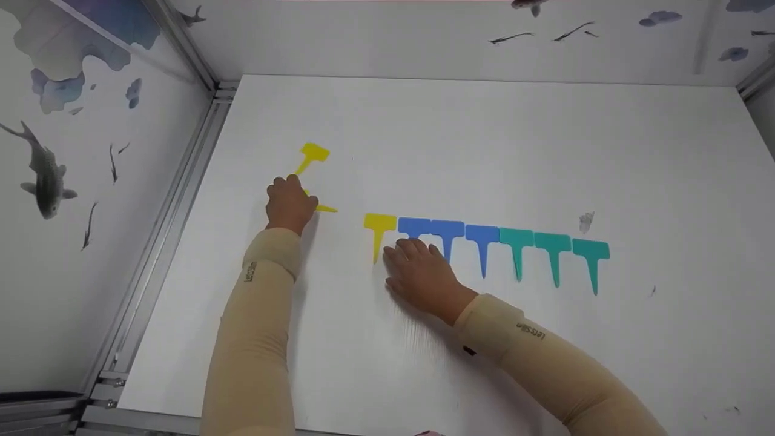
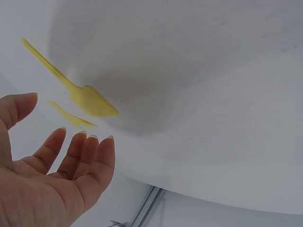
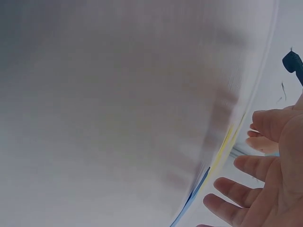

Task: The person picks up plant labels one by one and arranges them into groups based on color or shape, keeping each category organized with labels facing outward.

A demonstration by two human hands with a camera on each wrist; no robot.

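My left hand [image 1: 290, 204] is over a yellow T-shaped plant label [image 1: 327, 209], hiding part of it. In the left wrist view the fingers are loosely bent, with a gap between them and that label [image 2: 92, 101]. Farther back lies another yellow label [image 1: 315, 151]. My right hand [image 1: 427, 275] hovers by the left end of a row of labels, its fingers spread and loosely bent. It covers part of a blue label [image 1: 415, 225] and is beside the row's yellow label [image 1: 380, 223]. Nothing shows in its grasp in the right wrist view.
Two more blue labels [image 1: 482, 233] and three green ones [image 1: 552, 242] continue the row rightward, heads side by side, on the white tabletop [image 1: 484, 139]. Metal framing [image 1: 163, 254] and a fish-patterned panel [image 1: 121, 242] border the left; another panel [image 1: 393, 42] stands behind.
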